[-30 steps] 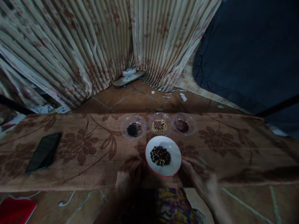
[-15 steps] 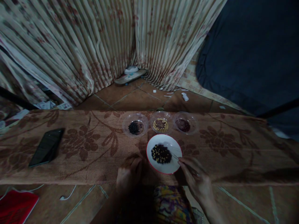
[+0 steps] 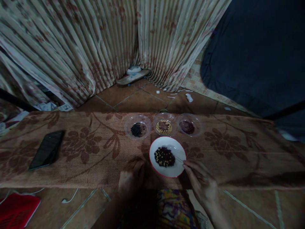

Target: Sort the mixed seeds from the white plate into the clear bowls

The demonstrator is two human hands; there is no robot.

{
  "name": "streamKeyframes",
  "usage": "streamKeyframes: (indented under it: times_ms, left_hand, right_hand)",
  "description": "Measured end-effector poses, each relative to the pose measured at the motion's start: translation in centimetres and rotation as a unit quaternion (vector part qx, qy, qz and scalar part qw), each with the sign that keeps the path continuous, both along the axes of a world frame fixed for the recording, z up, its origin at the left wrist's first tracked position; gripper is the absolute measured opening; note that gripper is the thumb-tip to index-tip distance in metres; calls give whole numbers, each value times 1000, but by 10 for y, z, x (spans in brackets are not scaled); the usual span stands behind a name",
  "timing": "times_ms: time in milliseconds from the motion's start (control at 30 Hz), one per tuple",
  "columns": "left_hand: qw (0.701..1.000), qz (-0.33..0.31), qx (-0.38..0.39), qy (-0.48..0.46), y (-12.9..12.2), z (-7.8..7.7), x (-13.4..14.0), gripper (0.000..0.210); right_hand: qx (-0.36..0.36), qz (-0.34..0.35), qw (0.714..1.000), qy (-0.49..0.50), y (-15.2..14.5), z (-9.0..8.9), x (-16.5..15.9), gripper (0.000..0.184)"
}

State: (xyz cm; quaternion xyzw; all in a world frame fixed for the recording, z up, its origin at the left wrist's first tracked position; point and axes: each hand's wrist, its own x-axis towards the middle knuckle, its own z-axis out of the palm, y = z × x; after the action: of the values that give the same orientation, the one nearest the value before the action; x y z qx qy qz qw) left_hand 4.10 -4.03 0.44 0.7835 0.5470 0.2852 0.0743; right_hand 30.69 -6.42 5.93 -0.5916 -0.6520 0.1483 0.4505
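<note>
Since a second ago my right hand (image 3: 200, 181) crept to the white red-rimmed plate (image 3: 156, 144), pinching thin tweezers (image 3: 179, 159) over mixed beads (image 3: 164, 156); left hand (image 3: 130, 178) rests curled alongside.

head cam | looks forward-down | table (image 3: 95, 178) near | single view

No text, label, brand, number or sign can be read anywhere; the papers (image 3: 51, 107) at the left edge of the frame are too dim and small.

Right hand (image 3: 201, 181) shifted in to white plate (image 3: 177, 170) rim, now steady.
</note>
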Motion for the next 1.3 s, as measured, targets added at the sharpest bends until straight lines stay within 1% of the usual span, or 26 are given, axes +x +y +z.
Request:
streamKeyframes:
  times_ms: [67,133,233,500,700,900,1067,1300]
  left_hand:
    - [1000,2,1,0,0,-1,0,16]
    - [1000,1,6,0,0,-2,0,16]
    - [1000,-5,5,2,0,-2,0,16]
    - [1000,-4,-4,2,0,-4,-1,16]
    - [1000,-3,-6,5,0,-4,-1,17]
    - [1000,-2,-14,1,0,1,0,16]
    - [1000,-4,-9,0,1,1,0,15]
    - [1000,-6,-5,-6,1,1,0,16]
  right_hand:
    - [-24,-27,999,11,4,-5,5,13]
    - [-42,-37,998,20,6,-10,6,15]
    - [-48,-46,998,20,8,-15,3,17]
    - [-66,-61,996,19,6,-20,4,22]
    - [-56,-57,997,7,8,-22,5,22]
    - [-45,-46,998,20,9,-21,5,20]
    - [-24,-47,998,30,10,-20,3,18]
    - [-31,-42,998,16,9,-26,7,18]
